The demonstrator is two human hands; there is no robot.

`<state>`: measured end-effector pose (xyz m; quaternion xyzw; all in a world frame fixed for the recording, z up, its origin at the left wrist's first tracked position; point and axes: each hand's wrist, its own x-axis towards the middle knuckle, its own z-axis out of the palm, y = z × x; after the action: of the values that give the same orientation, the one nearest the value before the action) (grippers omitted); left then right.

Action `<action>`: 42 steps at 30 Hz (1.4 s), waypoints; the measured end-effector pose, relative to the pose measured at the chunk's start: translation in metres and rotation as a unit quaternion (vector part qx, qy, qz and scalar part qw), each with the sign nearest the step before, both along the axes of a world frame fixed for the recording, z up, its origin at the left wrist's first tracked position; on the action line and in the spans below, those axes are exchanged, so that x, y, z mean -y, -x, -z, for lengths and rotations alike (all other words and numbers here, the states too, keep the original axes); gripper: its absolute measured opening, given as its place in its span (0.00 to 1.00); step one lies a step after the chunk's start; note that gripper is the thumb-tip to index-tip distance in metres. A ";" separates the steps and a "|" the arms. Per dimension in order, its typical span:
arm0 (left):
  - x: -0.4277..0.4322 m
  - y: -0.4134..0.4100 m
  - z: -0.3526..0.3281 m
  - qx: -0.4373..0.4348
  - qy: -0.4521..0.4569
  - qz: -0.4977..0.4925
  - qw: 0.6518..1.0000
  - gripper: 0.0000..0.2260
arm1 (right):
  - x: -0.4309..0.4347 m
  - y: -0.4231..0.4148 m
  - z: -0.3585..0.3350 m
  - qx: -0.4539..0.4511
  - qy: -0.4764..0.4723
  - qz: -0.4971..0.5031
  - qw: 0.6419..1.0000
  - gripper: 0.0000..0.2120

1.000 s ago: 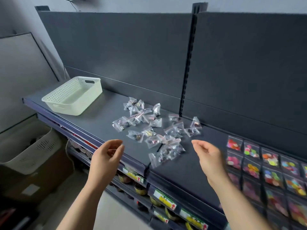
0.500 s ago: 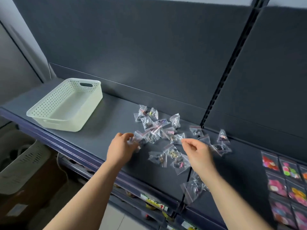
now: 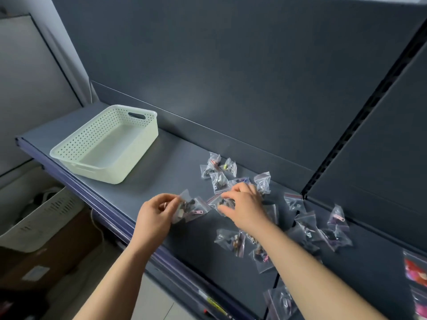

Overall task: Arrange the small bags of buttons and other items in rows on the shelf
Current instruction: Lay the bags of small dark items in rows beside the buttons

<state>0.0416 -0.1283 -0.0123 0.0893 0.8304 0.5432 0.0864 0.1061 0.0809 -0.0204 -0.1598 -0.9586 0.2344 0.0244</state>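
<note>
Several small clear bags of buttons and zipper pulls lie scattered on the dark grey shelf. My left hand pinches one small bag at its left edge, just above the shelf near the front. My right hand reaches into the middle of the pile, and its curled fingers pinch another small bag. More bags lie behind the hands, toward the back panel. My right forearm covers part of the pile.
A white perforated basket stands empty at the shelf's left end. Rows of colourful button bags sit at the far right. A slotted upright divides the back panel. Below left are a grey crate and a cardboard box.
Both hands went from hovering in front of the shelf to the pile, and each has taken hold of a bag. The view has swung closer and to the left.
</note>
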 end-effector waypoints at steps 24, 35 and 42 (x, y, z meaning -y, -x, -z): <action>-0.067 0.044 -0.010 0.079 0.008 0.258 0.963 0.13 | -0.026 -0.042 -0.016 -0.065 0.294 0.252 0.920 0.17; -0.064 0.050 0.003 0.148 -0.051 0.250 0.956 0.08 | -0.023 -0.029 -0.003 -0.010 0.189 0.274 0.943 0.07; -0.063 0.045 -0.009 0.150 -0.107 0.269 0.945 0.09 | -0.012 -0.057 -0.041 -0.133 0.304 0.326 0.885 0.14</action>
<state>-0.0032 -0.0653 -0.0030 0.2361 0.6898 0.5925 0.3428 0.1630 0.0933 0.0208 -0.4306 -0.7216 0.5124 0.1771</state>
